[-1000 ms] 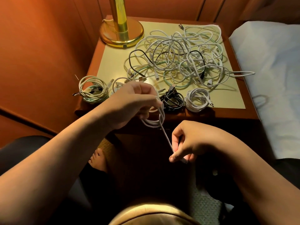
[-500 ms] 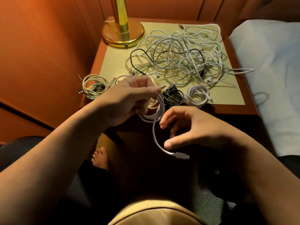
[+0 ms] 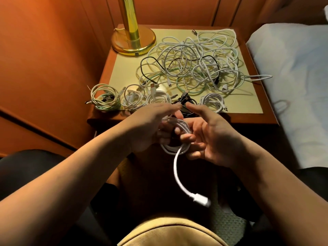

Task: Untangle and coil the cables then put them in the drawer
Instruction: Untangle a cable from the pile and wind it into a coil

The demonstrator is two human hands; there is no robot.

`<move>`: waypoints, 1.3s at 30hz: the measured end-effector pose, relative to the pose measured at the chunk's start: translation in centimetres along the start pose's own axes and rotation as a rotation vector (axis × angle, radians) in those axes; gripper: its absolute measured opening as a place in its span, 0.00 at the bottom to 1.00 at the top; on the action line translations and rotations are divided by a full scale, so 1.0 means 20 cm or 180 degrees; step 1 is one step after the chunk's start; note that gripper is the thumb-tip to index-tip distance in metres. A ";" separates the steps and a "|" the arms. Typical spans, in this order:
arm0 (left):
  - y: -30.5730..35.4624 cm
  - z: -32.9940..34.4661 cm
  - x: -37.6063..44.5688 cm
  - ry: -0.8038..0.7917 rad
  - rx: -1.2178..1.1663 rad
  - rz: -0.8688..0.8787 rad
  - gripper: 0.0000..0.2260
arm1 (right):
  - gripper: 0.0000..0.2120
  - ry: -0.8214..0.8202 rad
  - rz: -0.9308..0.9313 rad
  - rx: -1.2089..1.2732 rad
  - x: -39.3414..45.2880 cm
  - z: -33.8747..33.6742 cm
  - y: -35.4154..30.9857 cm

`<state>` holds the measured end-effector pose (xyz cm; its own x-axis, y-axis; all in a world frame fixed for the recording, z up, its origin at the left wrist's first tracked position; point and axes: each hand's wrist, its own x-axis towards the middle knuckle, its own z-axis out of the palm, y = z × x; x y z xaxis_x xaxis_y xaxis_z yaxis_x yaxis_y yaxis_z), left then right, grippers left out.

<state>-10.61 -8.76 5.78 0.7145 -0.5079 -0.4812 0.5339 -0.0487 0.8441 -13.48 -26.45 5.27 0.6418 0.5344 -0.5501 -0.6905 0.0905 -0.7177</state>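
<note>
- A coiled white charging cable (image 3: 177,137) is held in front of the wooden bedside surface (image 3: 266,107), between both hands.
- The left hand (image 3: 150,126) grips the coil from the left, fingers curled round its loops.
- The right hand (image 3: 213,137) holds the coil's right side, fingertips hooked over the strands, index finger stretched forward.
- A loose tail ending in a white plug (image 3: 201,199) hangs below the coil.
- On the surface lie a large tangle of white, green and black cables (image 3: 195,64), a row of small finished coils (image 3: 104,99) along the near edge, and a brass lamp base (image 3: 134,42).
</note>
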 end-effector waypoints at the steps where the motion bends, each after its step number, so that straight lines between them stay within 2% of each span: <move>1: 0.00 0.00 0.01 0.0031 -0.0103 -0.0148 0.12 | 0.31 0.0083 0.0059 -0.0043 0.00 0.00 -0.01; 3: 0.00 0.00 0.02 0.0105 -0.0133 -0.0142 0.09 | 0.29 0.0188 0.0069 -0.0023 0.00 0.00 0.00; 6: -0.01 -0.01 0.04 0.0280 -0.0049 0.0327 0.07 | 0.24 0.0342 -0.0111 0.0301 -0.01 0.00 0.01; 10: 0.00 -0.05 0.03 0.0623 0.0453 0.0634 0.20 | 0.22 0.0649 -0.0679 0.0819 -0.02 -0.03 -0.02; 13: 0.00 -0.02 -0.03 0.0542 0.1258 0.0638 0.24 | 0.22 0.0902 -0.1056 0.1042 -0.02 -0.05 -0.03; 19: -0.05 0.03 -0.07 0.0496 0.1801 0.1315 0.06 | 0.22 0.0988 -0.1070 0.1268 -0.01 -0.05 -0.01; 23: 0.02 -0.07 -0.09 0.0907 0.2517 0.2156 0.08 | 0.22 0.0870 -0.0803 0.1317 -0.01 -0.06 0.00; 26: 0.05 -0.09 -0.11 0.0952 0.3364 0.2635 0.07 | 0.23 0.0943 -0.0640 0.1023 0.00 -0.05 0.01; 29: 0.08 -0.11 -0.12 0.0774 0.3819 0.2559 0.06 | 0.23 0.1056 -0.0612 0.0691 0.00 -0.04 0.02; 32: 0.11 -0.15 -0.14 0.0601 0.4319 0.2390 0.06 | 0.23 0.1009 -0.0510 0.0681 -0.01 -0.04 0.01; 36: 0.12 -0.16 -0.15 0.0902 0.4286 0.2311 0.06 | 0.23 0.0759 -0.0351 0.0825 -0.01 -0.04 0.02; 39: 0.07 -0.13 -0.14 0.1016 0.3937 0.2167 0.06 | 0.22 0.0605 -0.0273 0.0944 0.00 -0.04 0.03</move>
<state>-10.72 -5.17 7.80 0.8225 -0.5333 0.1978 -0.5515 -0.6625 0.5068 -13.74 -27.06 4.55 0.7328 0.3511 -0.5829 -0.6804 0.3829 -0.6248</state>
